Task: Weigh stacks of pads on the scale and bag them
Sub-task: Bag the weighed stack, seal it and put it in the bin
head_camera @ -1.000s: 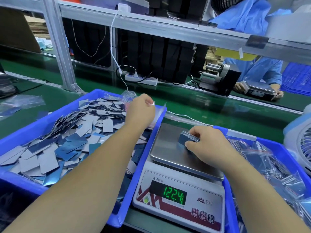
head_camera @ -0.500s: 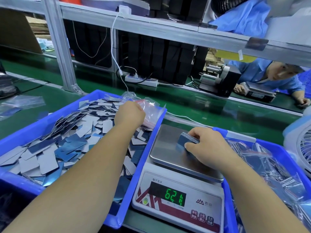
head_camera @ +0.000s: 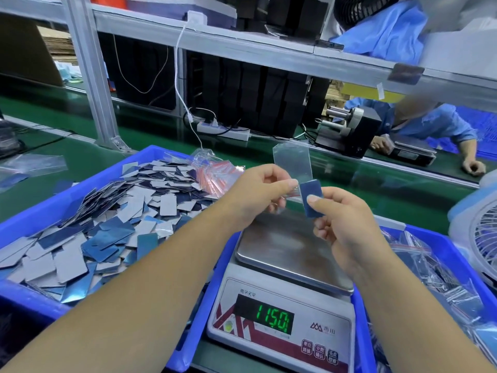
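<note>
Above the scale (head_camera: 282, 265), left hand (head_camera: 258, 189) pinches the bag (head_camera: 293, 162) mouth, right hand (head_camera: 341, 219) grips the stack (head_camera: 312, 197); spread the mouth wide, keep pads squared, slide in straight

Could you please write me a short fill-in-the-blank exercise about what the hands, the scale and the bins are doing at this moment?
1. The right hand pinches a stack of dark blue rectangular pads above the scale's bare steel ____.
2. The left hand holds a small clear plastic ____ with a red strip.
3. The white digital scale shows its reading in ____ digits.
4. Loose blue and grey pads fill the blue plastic bin to the scale's ____.

Missing words: platform; bag; green; left
</note>
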The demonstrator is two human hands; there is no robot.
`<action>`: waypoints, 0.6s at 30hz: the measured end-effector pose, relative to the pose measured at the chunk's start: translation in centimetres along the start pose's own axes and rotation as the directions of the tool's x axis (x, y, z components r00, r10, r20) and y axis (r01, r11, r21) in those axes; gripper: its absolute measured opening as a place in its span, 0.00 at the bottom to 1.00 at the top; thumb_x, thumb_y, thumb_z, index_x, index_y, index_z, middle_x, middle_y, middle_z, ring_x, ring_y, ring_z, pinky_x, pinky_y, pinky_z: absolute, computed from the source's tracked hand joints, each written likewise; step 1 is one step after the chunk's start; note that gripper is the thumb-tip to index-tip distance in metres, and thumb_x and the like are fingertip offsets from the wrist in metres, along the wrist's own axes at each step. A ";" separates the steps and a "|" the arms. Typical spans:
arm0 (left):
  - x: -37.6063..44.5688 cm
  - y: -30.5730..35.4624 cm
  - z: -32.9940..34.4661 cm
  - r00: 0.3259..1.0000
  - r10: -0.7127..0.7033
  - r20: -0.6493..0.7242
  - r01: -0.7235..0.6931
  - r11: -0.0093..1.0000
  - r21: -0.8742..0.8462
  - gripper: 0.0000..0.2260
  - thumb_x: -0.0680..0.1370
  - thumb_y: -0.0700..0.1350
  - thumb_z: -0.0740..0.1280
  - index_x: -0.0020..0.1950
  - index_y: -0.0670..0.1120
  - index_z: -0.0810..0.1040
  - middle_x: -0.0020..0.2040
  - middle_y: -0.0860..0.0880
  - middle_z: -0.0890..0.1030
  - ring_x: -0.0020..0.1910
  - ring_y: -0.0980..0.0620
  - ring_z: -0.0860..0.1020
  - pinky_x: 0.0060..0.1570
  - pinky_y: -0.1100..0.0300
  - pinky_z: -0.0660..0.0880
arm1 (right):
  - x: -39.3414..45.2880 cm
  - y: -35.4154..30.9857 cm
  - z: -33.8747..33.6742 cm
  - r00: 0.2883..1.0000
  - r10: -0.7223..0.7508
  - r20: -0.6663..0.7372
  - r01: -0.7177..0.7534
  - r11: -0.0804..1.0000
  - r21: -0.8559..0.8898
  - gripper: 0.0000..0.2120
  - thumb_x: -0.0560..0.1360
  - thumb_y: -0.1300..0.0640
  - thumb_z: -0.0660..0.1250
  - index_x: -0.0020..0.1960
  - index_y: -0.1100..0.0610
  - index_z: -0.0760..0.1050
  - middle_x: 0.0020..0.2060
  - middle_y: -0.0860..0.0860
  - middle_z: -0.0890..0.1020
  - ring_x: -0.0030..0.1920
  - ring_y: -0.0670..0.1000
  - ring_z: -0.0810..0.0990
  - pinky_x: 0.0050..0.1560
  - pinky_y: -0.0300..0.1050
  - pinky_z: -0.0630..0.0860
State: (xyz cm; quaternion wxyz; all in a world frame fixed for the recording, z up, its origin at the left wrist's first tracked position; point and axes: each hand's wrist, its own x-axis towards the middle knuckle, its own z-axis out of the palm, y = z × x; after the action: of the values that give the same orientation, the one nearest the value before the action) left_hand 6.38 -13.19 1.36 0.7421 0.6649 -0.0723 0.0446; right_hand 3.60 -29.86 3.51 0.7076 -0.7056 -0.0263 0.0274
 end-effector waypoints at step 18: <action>-1.0 1.2 -0.9 0.964 -0.186 0.192 0.157 0.975 0.158 0.14 0.77 0.38 0.71 0.31 0.48 0.81 0.31 0.50 0.77 0.27 0.57 0.68 0.27 0.66 0.63 | 0.0 0.2 -0.4 0.993 -0.120 -0.002 0.119 0.990 -0.082 0.05 0.75 0.64 0.70 0.49 0.58 0.82 0.33 0.51 0.80 0.26 0.46 0.67 0.28 0.39 0.67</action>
State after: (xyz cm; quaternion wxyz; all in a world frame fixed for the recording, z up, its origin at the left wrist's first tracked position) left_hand 5.27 -12.15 2.32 0.6825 0.7207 -0.0872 -0.0841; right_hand 3.65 -30.28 3.34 0.6787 -0.7311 -0.0671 -0.0185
